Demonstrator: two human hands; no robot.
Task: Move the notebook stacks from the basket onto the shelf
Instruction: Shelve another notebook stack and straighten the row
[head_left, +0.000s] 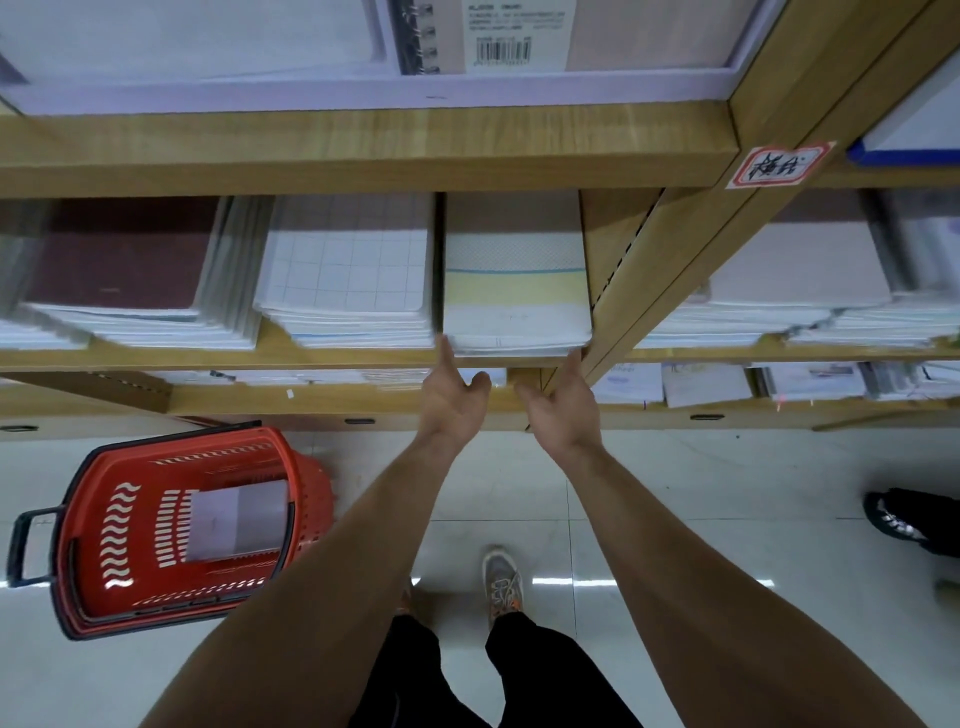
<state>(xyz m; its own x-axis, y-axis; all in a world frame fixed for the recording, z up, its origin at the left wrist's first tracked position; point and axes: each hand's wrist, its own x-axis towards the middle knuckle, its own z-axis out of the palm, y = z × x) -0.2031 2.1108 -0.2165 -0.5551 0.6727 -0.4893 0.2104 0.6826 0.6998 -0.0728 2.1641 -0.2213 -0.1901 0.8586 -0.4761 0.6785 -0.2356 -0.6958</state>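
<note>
A stack of notebooks with a yellow band lies on the wooden shelf, at the right end of its bay. My left hand touches the stack's front left corner with its fingertips. My right hand touches the front right corner. Both hands have their fingers apart and hold nothing. On the floor to my left stands the red basket, with a pale notebook stack lying in it.
Other stacks fill the same shelf: a gridded one and a dark red one. A wooden upright stands just right of the yellow-banded stack. Another person's dark shoe is at the right. My shoe is below.
</note>
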